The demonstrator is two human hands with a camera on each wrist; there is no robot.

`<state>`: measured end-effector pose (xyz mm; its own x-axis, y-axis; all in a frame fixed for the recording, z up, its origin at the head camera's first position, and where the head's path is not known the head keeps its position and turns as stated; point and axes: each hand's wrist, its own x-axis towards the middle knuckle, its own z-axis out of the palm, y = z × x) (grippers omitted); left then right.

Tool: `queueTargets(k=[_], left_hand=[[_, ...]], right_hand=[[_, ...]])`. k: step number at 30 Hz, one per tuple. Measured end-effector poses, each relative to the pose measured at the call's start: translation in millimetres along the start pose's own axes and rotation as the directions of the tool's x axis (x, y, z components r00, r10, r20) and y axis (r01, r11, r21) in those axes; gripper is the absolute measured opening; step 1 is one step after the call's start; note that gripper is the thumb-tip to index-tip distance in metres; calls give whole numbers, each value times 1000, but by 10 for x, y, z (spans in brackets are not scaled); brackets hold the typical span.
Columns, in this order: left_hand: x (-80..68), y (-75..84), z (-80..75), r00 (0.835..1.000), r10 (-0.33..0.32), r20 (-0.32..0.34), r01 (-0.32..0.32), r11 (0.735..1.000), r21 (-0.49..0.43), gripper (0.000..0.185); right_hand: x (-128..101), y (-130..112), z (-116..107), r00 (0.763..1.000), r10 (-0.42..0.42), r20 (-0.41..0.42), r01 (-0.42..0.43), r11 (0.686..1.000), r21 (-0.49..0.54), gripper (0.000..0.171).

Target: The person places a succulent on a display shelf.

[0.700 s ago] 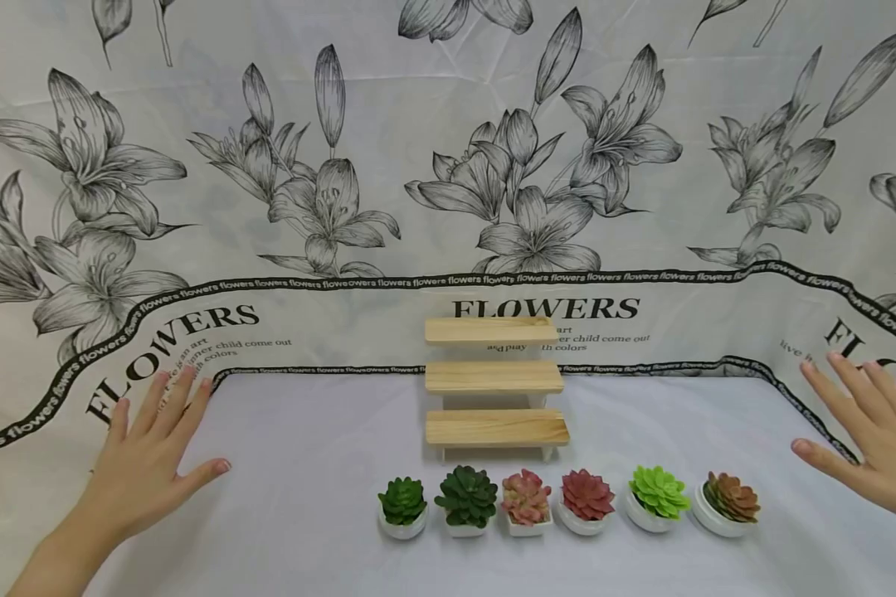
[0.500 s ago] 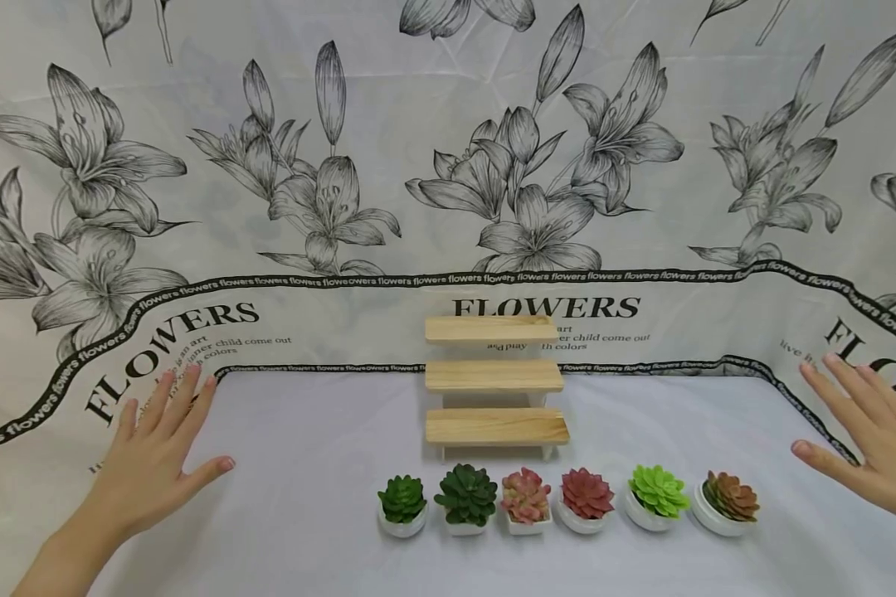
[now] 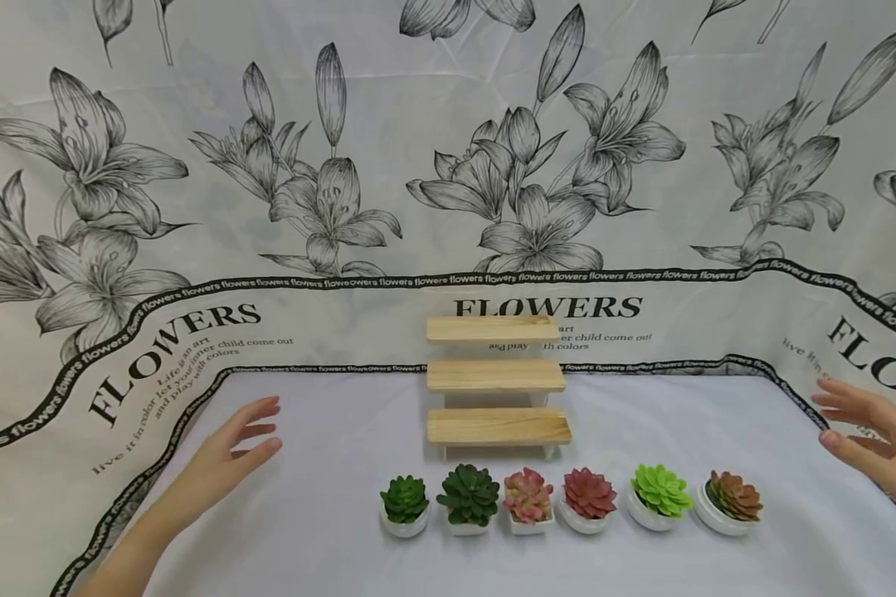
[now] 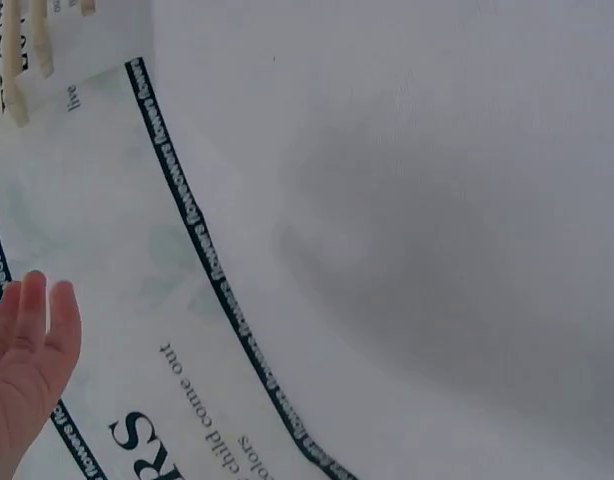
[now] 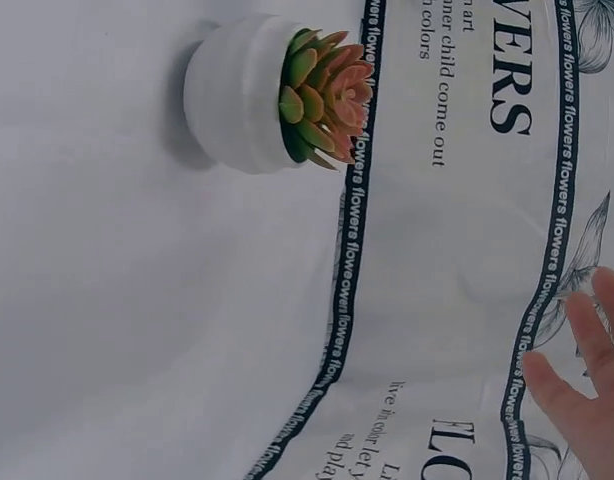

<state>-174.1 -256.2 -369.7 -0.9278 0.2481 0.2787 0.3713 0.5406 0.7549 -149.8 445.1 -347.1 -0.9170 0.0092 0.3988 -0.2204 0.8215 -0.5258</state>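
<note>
Hands, left (image 3: 227, 452) at nine o'clock, right (image 3: 869, 435) at three, had drifted inward toward the pots (image 3: 571, 502), fingers spread, holding nothing.

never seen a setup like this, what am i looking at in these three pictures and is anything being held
There is no machine here: a person wears three cameras. The wide picture comes from a head camera looking forward and down; the other two come from cameras on each wrist.

In the head view, the left hand and right hand hover open over a white flower-printed cloth. Neither holds anything.

On the cloth stands a three-step wooden shelf. In front of it runs a row of six small succulents in white pots; the dark green succulent is second from the left.

The right wrist view shows the reddish-brown succulent at the row's right end. The left wrist view shows mostly cloth and fingertips.
</note>
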Motion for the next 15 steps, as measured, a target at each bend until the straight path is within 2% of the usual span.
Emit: queueTargets(k=[2, 4, 6, 11, 15], left_hand=[[53, -18, 82, 998, -54, 45, 61, 986, -157, 52], [106, -29, 167, 990, -106, 88, 128, 950, -286, 51], [162, -35, 260, 983, -127, 130, 168, 913, -372, 51], [307, -51, 501, 962, -159, 221, 247, 851, -463, 56], [417, -84, 679, 949, -175, 264, 292, 807, -514, 59]], right_hand=[[-38, 42, 3, 999, 31, 44, -33, 998, 46, 72], [-74, 68, 9, 993, 69, 101, -77, 994, 83, 73], [-103, 109, 23, 985, 100, 144, -113, 990, 87, 73], [-179, 204, 102, 965, 153, 214, -177, 980, 94, 72], [-227, 218, 166, 934, 209, 291, -249, 963, 108, 70]])
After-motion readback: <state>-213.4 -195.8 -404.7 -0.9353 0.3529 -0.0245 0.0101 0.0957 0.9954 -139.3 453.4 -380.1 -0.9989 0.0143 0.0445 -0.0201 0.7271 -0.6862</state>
